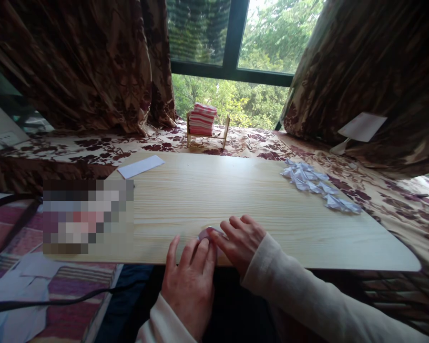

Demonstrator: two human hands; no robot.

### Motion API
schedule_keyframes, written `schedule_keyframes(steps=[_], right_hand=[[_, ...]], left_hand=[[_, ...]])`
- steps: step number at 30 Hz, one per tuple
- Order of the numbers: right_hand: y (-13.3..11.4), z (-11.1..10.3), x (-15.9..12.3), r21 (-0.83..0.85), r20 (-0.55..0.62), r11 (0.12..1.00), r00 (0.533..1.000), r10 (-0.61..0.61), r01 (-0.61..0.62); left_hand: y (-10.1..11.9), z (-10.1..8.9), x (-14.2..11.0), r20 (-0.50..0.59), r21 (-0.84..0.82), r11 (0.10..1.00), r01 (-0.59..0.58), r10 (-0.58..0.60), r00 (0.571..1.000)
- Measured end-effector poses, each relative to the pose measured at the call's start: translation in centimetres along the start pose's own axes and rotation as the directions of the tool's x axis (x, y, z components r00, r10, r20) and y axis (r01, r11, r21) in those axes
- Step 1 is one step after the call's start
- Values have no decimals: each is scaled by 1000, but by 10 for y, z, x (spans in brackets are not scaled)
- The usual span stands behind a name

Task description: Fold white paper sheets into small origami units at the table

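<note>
A small piece of folded white paper [205, 233] lies at the front edge of the wooden tabletop, mostly covered by fingers. My left hand [190, 271] holds it from the near side, fingertips bent down onto it. From the right, my right hand [240, 240] grips the same paper, with one finger stretched along its top and the others curled. The two hands nearly touch. Under the fingers, the paper's exact shape is hidden. Toward the table's right side lies a cluster of pointed folded paper pieces [307, 181]. At the far left corner is a flat white paper strip [141, 166].
The light wooden table [214, 190] has a rounded right corner. Something blurred out [87, 214] covers its left end. Behind it, a small rack [224, 132] holds stacked pink-striped cloths [202, 119] on the patterned sill cover. A white panel on a stand [362, 126] is at right.
</note>
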State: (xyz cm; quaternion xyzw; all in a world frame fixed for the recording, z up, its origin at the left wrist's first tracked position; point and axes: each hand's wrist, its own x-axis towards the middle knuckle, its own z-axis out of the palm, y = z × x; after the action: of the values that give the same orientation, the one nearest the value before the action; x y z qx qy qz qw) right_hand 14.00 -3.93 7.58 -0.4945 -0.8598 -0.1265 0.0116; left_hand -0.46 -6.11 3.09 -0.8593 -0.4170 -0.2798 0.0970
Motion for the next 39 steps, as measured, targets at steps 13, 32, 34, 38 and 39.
schedule_keyframes(steps=[13,32,34,38,39], right_hand=[[6,4,-11,5,10,1000,1000,-9,9],[7,-2,-7,85,175,996,985,0,-15],[8,-5,-5,88,197,996,980,2,-20],[12,-12,-1,103,258,994,966,-1,-27],[12,-14,0,112,274,993,962,-9,-22]], left_hand=[[0,2,-3,5,15,1000,3,-3,1000],[1,-1,0,-21,-2,1000,-4,4,1000],[1,-1,1,-13,-6,1000,-9,8,1000],[1,-1,-3,-9,-13,1000,-5,5,1000],[1,-2,-5,-7,-23,1000,-7,7,1000]])
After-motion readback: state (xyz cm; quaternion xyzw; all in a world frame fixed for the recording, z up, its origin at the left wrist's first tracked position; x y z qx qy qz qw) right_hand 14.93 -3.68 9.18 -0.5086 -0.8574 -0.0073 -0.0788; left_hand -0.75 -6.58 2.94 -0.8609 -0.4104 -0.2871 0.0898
